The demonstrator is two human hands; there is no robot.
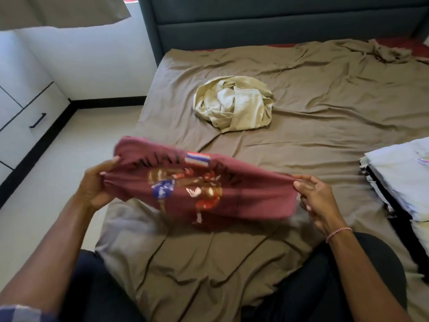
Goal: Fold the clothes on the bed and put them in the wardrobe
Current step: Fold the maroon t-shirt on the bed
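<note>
Folding step: left hand [97, 182] and right hand [313, 196] grip the shirt [197, 184] above the bed [325, 112]'s near edge; next, lay it flat.

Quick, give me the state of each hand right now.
Left hand: closed, gripping the left edge of the maroon T-shirt.
Right hand: closed, pinching the T-shirt's right edge.

Beige curtain [65, 10] above white wall [97, 61], black skirting board [109, 103]
</note>
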